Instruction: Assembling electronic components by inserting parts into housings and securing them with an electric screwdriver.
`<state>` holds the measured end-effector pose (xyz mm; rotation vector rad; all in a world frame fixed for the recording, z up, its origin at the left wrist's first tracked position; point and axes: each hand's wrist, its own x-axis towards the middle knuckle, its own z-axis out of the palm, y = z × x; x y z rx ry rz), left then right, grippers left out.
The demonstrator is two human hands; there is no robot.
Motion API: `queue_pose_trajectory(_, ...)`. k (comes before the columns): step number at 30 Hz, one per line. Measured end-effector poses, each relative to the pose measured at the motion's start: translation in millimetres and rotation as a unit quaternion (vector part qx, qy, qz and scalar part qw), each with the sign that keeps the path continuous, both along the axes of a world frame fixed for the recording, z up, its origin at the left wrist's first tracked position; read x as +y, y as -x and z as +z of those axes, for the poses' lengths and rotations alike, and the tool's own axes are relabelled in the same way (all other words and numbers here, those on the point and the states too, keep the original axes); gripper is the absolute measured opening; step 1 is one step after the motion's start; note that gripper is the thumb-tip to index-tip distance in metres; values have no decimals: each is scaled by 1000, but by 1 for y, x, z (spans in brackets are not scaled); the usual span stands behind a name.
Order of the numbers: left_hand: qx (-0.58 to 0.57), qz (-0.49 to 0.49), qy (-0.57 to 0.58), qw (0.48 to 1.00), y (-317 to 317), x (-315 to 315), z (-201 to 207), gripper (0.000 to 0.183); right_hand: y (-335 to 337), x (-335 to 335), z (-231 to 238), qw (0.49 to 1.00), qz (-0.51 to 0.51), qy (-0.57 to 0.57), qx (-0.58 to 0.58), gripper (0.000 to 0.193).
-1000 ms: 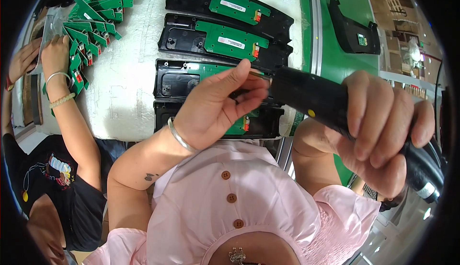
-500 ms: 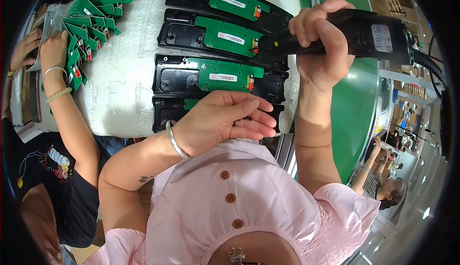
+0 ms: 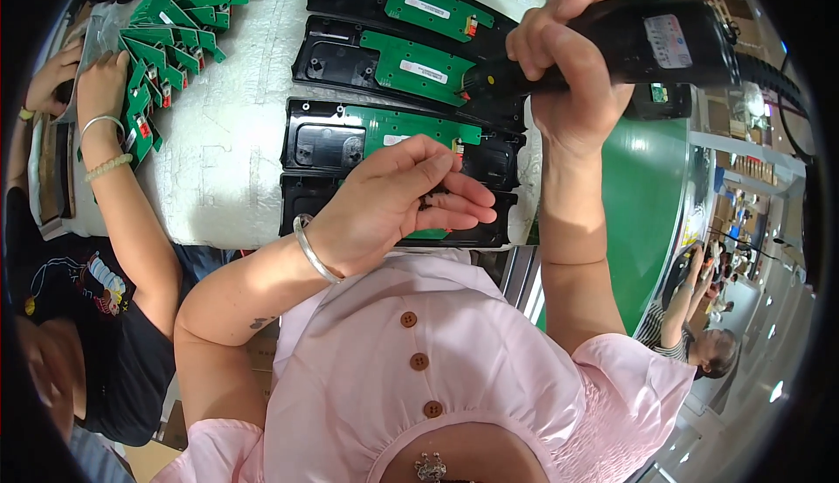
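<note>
My right hand [image 3: 572, 63] is wrapped round a black corded electric screwdriver [image 3: 620, 50]. Its nose points left, down to the red connector end of a green circuit board [image 3: 415, 68]. That board lies in a curved black plastic housing [image 3: 328, 59], second from the top of the column. In front of the lower housings, my left hand [image 3: 393, 190] hovers with thumb and index finger drawn together and the others loosely curled. Something small and dark shows between those fingers, too small to name. The hand partly covers the board of the third housing [image 3: 328, 142] and the lowest housing [image 3: 306, 199].
The housings lie on a white foam surface [image 3: 218, 168]. A heap of green circuit boards [image 3: 170, 41] is at the far left, where a co-worker's hand [image 3: 103, 90] rests beside a clear plastic bag. On the right, a green tabletop [image 3: 647, 186] bears another black housing [image 3: 660, 103].
My right hand and the screwdriver have shifted slightly left and up. My left hand has risen a little over the third housing, its thumb and index finger closer together.
</note>
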<state>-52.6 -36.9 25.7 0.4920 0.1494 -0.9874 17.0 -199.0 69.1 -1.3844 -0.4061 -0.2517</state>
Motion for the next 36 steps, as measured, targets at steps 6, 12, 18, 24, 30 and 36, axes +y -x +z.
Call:
queue_pose_trajectory(6, -62, -34, -43, 997, -4, -1, 10, 20, 29, -20, 56, 984, 106, -136, -44, 23)
queue_pose_trajectory(12, 6, 40, -82, 996, -9, 12, -7, 17, 35, 0, 48, 986, 103, -102, -79, 22)
queue_pose_trajectory(18, 25, 19, -38, 999, -6, 19, -12, 16, -25, 4, -8, 990, -98, -77, -61, 16)
queue_pose_trajectory(24, 18, 34, -13, 999, -11, 17, -11, 25, -27, 8, -13, 991, -93, -92, -12, 16)
queue_pose_trajectory(30, 89, 114, -11, 989, -24, 16, -14, 33, -16, 8, -1, 983, -42, -178, -20, 19)
queue_pose_trajectory(36, 78, 169, 27, 982, -34, 6, -14, 31, 15, 3, 34, 966, 98, -233, -51, 24)
